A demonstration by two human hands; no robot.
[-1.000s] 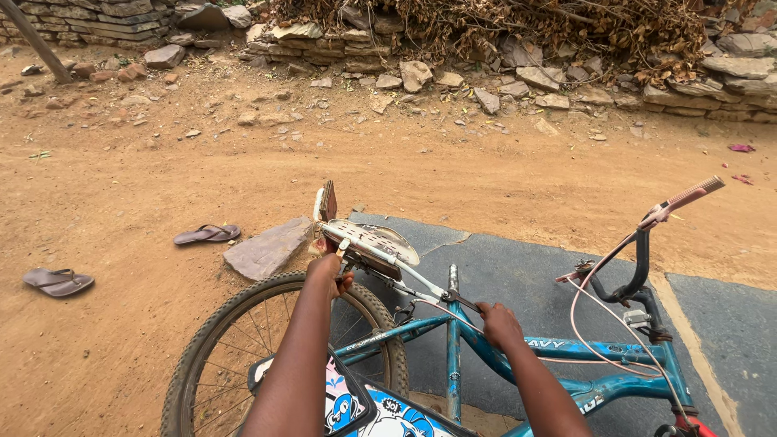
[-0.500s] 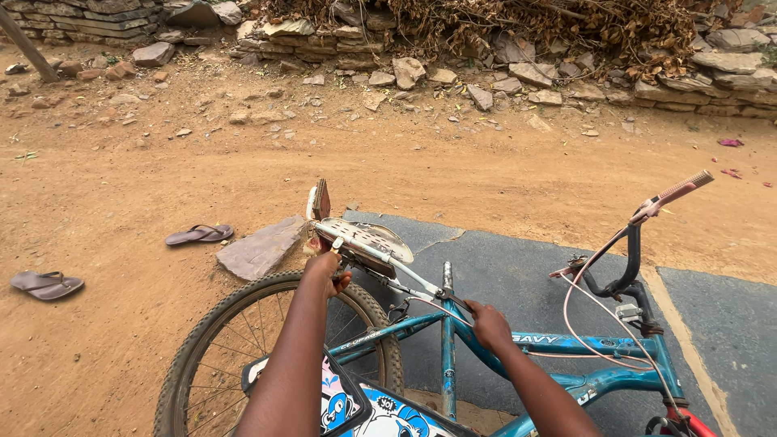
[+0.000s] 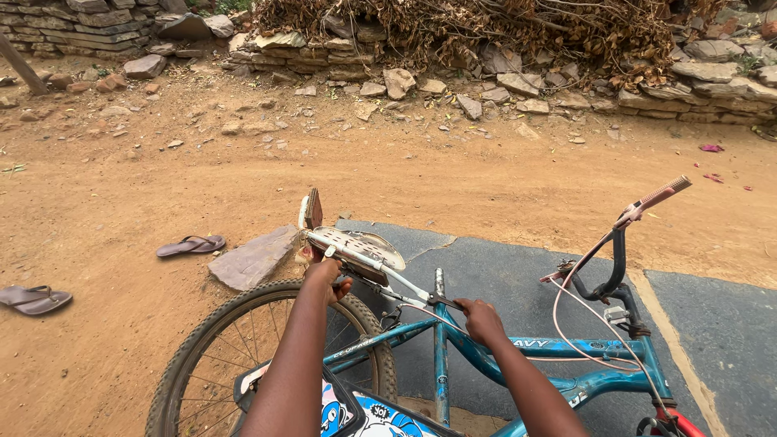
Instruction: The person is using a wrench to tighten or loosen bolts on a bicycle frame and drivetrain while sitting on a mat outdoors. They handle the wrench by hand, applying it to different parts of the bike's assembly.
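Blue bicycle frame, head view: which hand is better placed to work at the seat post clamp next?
Probably the right hand: it grips a dark tool by the blue bicycle frame's seat tube. The left hand is occupied gripping the rear metal carrier rack.

A single head-worn camera looks steeply down and forward over the person's own arms, close above a blue bicycle, with dirt ground and a far stone wall beyond.

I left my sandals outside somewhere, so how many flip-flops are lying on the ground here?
2. One flip-flop lies on the dirt beside the flat stone; the other flip-flop lies near the left edge. None elsewhere in view.
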